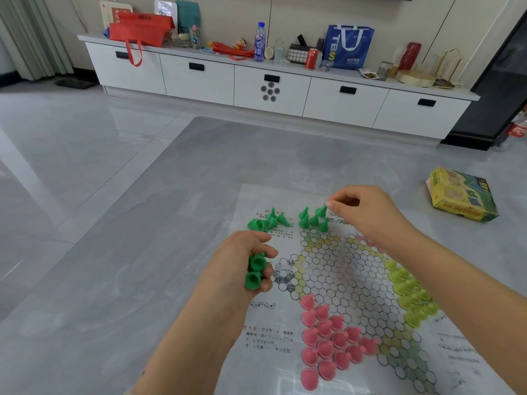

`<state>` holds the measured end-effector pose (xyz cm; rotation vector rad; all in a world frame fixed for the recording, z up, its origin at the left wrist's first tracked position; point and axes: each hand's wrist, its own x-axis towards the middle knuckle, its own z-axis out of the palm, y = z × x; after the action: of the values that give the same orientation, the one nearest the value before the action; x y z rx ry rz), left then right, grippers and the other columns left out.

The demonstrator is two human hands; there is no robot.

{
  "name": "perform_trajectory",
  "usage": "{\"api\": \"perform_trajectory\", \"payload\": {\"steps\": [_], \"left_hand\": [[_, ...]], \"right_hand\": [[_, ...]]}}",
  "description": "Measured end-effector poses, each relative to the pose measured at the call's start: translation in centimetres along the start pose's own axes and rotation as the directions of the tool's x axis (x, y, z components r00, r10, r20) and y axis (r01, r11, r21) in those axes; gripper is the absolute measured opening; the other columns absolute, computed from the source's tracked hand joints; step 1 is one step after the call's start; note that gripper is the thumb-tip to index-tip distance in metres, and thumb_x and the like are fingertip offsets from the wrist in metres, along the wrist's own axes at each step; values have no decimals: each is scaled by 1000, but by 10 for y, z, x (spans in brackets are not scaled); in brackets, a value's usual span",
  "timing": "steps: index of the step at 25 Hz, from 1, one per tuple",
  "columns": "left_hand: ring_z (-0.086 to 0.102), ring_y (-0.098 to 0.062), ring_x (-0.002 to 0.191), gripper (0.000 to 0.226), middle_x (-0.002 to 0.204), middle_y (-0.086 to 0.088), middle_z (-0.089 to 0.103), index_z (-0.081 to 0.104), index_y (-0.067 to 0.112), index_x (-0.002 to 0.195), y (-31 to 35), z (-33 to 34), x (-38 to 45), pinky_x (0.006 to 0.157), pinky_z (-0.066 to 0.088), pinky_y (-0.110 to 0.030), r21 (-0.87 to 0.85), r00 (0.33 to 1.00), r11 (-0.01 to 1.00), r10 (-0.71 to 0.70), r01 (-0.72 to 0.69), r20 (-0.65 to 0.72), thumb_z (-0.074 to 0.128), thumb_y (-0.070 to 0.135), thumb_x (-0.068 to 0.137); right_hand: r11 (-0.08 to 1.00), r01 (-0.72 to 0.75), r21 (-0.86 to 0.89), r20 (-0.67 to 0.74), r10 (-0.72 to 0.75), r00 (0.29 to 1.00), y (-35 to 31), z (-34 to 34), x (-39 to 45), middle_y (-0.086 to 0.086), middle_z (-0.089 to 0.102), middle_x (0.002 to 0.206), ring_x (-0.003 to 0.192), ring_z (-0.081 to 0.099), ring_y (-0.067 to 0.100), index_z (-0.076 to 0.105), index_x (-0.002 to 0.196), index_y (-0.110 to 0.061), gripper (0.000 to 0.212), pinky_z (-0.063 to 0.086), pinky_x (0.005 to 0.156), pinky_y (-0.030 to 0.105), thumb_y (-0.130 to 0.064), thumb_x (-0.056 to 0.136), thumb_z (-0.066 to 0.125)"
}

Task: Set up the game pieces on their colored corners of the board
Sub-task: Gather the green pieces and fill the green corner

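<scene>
A paper hexagon-grid board (342,269) lies on the grey mat. Several green pieces (312,219) stand upright at its far corner. My right hand (362,212) pinches the tip of one green piece (321,211) in that group. My left hand (242,260) grips two green pieces (254,270), their hollow bases facing me. A loose heap of green pieces (268,220) lies left of the corner. Pink pieces (328,340) fill the near corner, and yellow-green pieces (410,292) the right one.
The yellow game box (462,195) lies open on the floor to the right. A white low cabinet (271,86) with bottles, bags and a can runs along the wall behind. The grey mat (142,252) stretches left of the board.
</scene>
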<state>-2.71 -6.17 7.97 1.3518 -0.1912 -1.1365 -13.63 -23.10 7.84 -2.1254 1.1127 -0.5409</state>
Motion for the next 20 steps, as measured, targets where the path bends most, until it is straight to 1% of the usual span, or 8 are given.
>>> {"api": "perform_trajectory", "payload": {"steps": [3, 5, 7, 9, 11, 14, 15, 20], "left_hand": [[38, -16, 51, 26, 75, -9, 49, 51, 5, 81, -1, 2, 1, 40, 30, -21, 19, 999, 1000, 19, -19, -27, 31, -12, 80], [39, -15, 50, 26, 75, -9, 51, 52, 6, 81, -3, 2, 1, 39, 32, -21, 16, 999, 999, 31, -31, -44, 31, -11, 81], [40, -15, 50, 23, 75, -8, 52, 53, 7, 81, -4, 2, 2, 37, 33, -19, 17, 998, 999, 36, -36, -47, 35, -7, 84], [40, -14, 50, 19, 76, -8, 53, 53, 8, 82, -5, 2, 3, 37, 34, -19, 24, 998, 999, 36, -35, -48, 39, -4, 86], [41, -13, 50, 17, 77, -8, 54, 54, 9, 83, -6, 1, 4, 37, 35, -18, 31, 998, 999, 41, -39, -41, 41, -1, 88], [42, -12, 50, 15, 77, -7, 55, 55, 9, 85, -6, 1, 4, 39, 35, -18, 49, 999, 998, 38, -37, -31, 42, 2, 89], [41, -12, 50, 15, 77, -7, 55, 55, 9, 86, -6, 1, 4, 39, 35, -18, 48, 999, 998, 37, -36, -29, 42, 2, 89], [41, -12, 50, 12, 75, -7, 55, 55, 9, 87, -6, 0, 3, 38, 35, -18, 37, 999, 999, 38, -37, -21, 44, 4, 89]], "right_hand": [[994, -12, -106, 43, 16, 999, 11, 10, 5, -7, 63, 78, 67, 53, 2, 68, 84, -17, 8, 38, 57, 14, -19, 84, 60], [984, 18, -175, 42, -11, 999, 13, 15, 7, -12, 58, 76, 70, 52, 0, 69, 85, -16, 10, 38, 60, 13, -20, 84, 61], [974, 36, -222, 41, -28, 999, 14, 19, 8, -14, 52, 76, 74, 51, 4, 69, 87, -14, 11, 38, 66, 17, -20, 84, 61], [966, 42, -257, 47, -31, 998, 15, 21, 9, -6, 54, 85, 82, 52, 9, 69, 87, -15, 11, 38, 74, 21, -21, 84, 61], [960, 45, -277, 54, -31, 998, 16, 22, 9, -3, 54, 90, 85, 52, 12, 69, 86, -17, 10, 39, 76, 23, -22, 84, 61], [960, 56, -275, 60, -41, 997, 17, 23, 9, -13, 48, 77, 83, 51, 9, 69, 87, -16, 10, 38, 75, 23, -20, 84, 61], [959, 61, -276, 60, -46, 997, 16, 22, 8, -14, 48, 76, 82, 51, 9, 70, 88, -15, 11, 38, 75, 22, -20, 84, 61], [960, 64, -274, 68, -47, 997, 18, 23, 8, -7, 52, 82, 83, 51, 10, 70, 90, -15, 12, 38, 76, 22, -21, 85, 60]]}}
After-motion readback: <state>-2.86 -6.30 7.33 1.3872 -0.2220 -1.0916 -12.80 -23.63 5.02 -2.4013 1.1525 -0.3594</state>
